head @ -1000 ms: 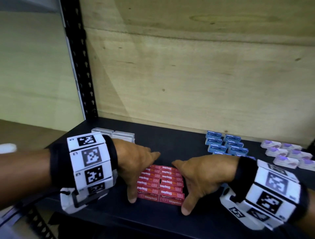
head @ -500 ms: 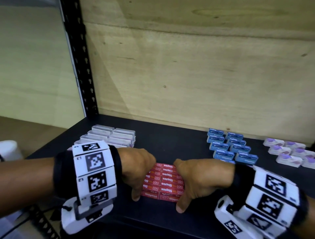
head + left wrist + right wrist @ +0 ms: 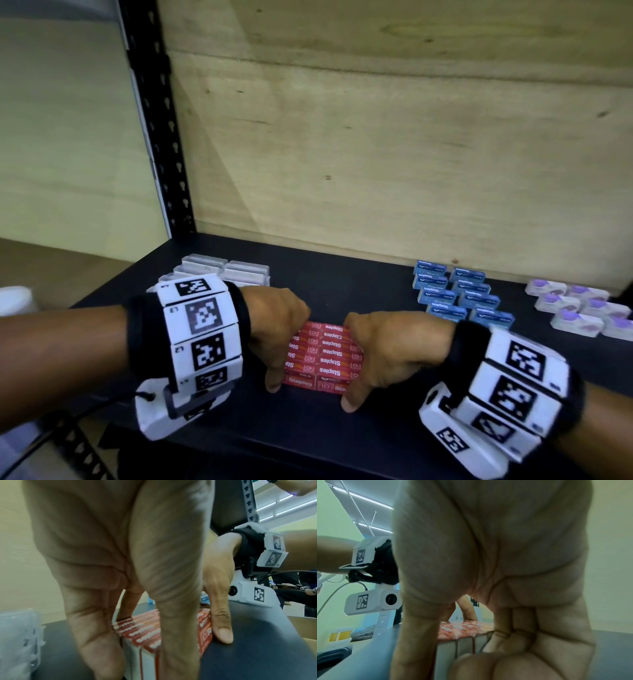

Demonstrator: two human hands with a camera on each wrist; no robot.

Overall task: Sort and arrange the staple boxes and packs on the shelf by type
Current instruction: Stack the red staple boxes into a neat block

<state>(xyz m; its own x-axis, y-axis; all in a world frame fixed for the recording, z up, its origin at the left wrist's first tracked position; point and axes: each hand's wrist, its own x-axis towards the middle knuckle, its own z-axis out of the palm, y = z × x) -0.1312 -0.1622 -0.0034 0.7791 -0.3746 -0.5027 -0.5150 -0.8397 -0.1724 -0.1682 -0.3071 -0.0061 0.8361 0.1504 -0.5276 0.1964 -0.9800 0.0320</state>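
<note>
A tight block of red staple boxes (image 3: pixel 323 356) printed "Staples" lies near the front edge of the black shelf (image 3: pixel 342 284). My left hand (image 3: pixel 277 342) grips the block's left side, thumb on the front face, fingers curled over the back corner. My right hand (image 3: pixel 376 356) grips the right side the same way. In the left wrist view, the left hand (image 3: pixel 120 574) reaches down beside the red boxes (image 3: pixel 142 635). The right wrist view shows the right hand (image 3: pixel 505 574) with fingers curled against the red boxes (image 3: pixel 464 628).
Clear plastic packs (image 3: pixel 222 270) sit in rows at the back left. Blue boxes (image 3: pixel 459 298) stand in two columns to the right, with white and purple packs (image 3: pixel 582 308) beyond them. A black slotted post (image 3: pixel 161 137) and a plywood back wall (image 3: pixel 376 154) bound the shelf.
Both hands have closed in on the red block. Their index fingers, stretched out a second ago, now curl round its back corners, and the boxes sit tighter together.
</note>
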